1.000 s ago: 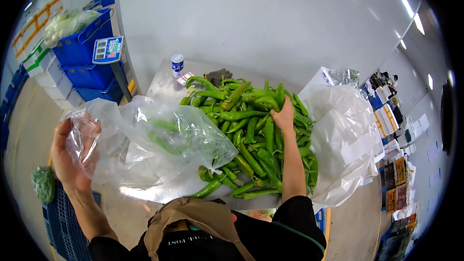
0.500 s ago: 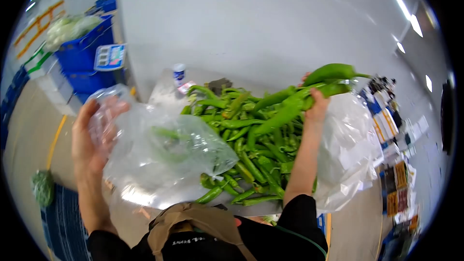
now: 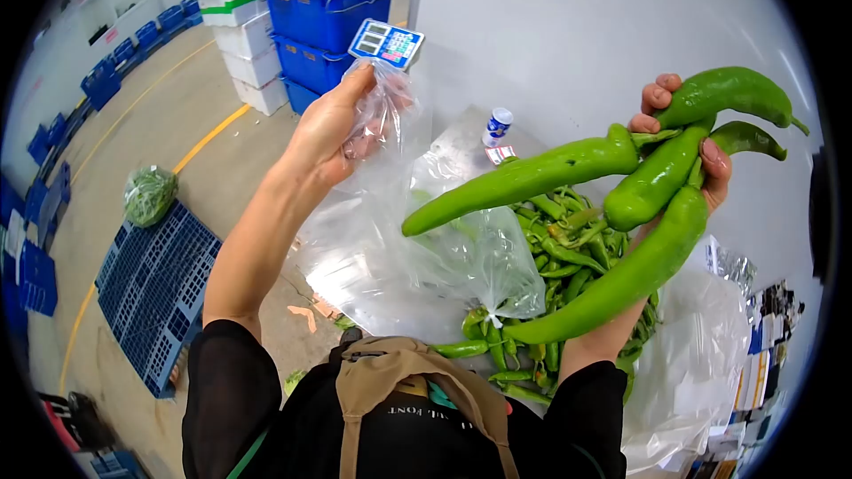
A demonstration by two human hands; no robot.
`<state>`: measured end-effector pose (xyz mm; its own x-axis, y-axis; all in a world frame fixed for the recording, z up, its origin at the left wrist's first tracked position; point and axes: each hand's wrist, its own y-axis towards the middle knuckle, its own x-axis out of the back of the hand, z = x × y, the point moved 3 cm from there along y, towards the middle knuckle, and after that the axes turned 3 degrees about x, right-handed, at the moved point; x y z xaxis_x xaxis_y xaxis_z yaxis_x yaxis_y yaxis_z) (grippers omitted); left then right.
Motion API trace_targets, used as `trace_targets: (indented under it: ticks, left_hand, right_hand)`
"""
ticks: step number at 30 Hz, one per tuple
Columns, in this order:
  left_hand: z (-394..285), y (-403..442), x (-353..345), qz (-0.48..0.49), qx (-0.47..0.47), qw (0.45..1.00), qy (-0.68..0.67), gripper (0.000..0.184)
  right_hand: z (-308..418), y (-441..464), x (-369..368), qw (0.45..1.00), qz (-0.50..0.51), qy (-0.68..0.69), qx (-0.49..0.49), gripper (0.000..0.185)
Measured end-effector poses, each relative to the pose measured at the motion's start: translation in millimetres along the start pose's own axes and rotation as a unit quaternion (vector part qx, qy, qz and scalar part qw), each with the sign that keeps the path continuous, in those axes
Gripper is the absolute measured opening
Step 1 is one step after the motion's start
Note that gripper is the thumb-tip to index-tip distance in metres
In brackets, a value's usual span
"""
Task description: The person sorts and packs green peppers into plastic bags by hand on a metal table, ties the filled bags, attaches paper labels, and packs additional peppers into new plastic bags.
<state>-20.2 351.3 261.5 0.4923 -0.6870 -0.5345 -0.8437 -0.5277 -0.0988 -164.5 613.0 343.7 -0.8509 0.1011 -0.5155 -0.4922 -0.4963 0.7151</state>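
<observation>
My left hand [image 3: 342,120] is closed on the gathered rim of a clear plastic bag [image 3: 382,222], which hangs down over the table. Faint green shows through the bag; its contents are hard to make out. Raised on the other side, my right hand [image 3: 679,155] grips several large, long green peppers [image 3: 661,177], fanned out in different directions. One of them reaches left in front of the bag. Beneath them lies a heap of green peppers [image 3: 568,253] on the metal table [image 3: 355,288], partly hidden by the held ones and my forearm.
A white and blue canister [image 3: 498,127] stands at the table's back. Large plastic sheeting [image 3: 697,350] hangs at the right. Beyond the left hand are a scale display [image 3: 387,43], stacked blue crates [image 3: 315,22] and white boxes [image 3: 251,53]. A blue pallet [image 3: 160,293] with bagged greens [image 3: 153,195] lies left.
The view has swung left. My left hand has risen with the bag rim, and my right hand has brought the peppers up closer to the camera, still held.
</observation>
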Motion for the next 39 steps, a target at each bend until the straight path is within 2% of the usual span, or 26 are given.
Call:
trace_targets:
  ticks: [1,2,5,7,8,11,12,15,16,19,26,30,33,36,38,39]
  left_hand:
    - [-3,-1,3,-0.039,-0.007,0.999,-0.007,0.034]
    - [-9,-8,5,-0.037,-0.020,0.999,0.010,0.034]
    - [-26,-27,20,-0.029,-0.051,0.996,0.065,0.031]
    - [-31,-28,39,-0.019,-0.063,0.992,0.105,0.029]
    - [-34,-27,49,-0.044,-0.026,0.995,0.091,0.030]
    - [-40,-16,79,0.182,0.040,0.983,-0.001,0.033]
    - [-38,-18,74,0.033,0.001,0.999,-0.038,0.040]
    - [-36,-25,49,0.085,-0.037,0.994,-0.058,0.051]
    - [-32,-22,47,0.128,-0.051,0.990,-0.040,0.053]
    - [-22,-15,33,0.297,-0.018,0.943,-0.149,0.047]
    - [-13,-3,12,0.192,0.014,0.971,-0.142,0.046]
    - [-12,17,28,0.153,0.027,0.973,-0.172,0.042]
    - [-8,27,34,0.164,0.030,0.969,-0.180,0.041]
    - [-5,27,25,0.152,0.030,0.972,-0.174,0.041]
    - [-8,20,17,0.170,0.026,0.970,-0.171,0.042]
    - [-10,14,13,0.179,0.023,0.969,-0.171,0.042]
  right_hand:
    - [-10,3,-5,1.000,0.002,0.013,-0.001,0.059]
    - [-20,2,-14,0.997,0.000,0.045,-0.061,0.060]
    - [-43,5,-11,0.996,-0.070,-0.042,-0.028,0.062]
    - [-32,9,-6,0.997,-0.031,0.000,-0.078,0.062]
    - [-23,14,-6,0.998,-0.012,0.006,-0.053,0.062]
    - [11,27,-9,0.998,0.053,0.018,-0.013,0.063]
    - [19,28,-14,0.998,0.056,0.005,-0.005,0.064]
    - [33,33,-30,0.997,0.072,-0.025,0.008,0.068]
    - [33,35,-34,0.996,0.085,-0.029,0.005,0.069]
    - [23,38,-37,0.994,0.111,-0.002,-0.003,0.067]
    - [11,33,-37,0.996,0.086,0.030,-0.007,0.067]
    - [35,37,-36,0.991,0.129,0.020,-0.021,0.067]
    - [39,41,-39,0.990,0.140,-0.005,0.000,0.069]
    - [30,39,-38,0.996,0.090,-0.018,0.002,0.067]
    - [12,39,-30,0.994,0.110,0.013,0.006,0.060]
    - [3,34,-27,0.998,0.053,-0.038,-0.005,0.059]
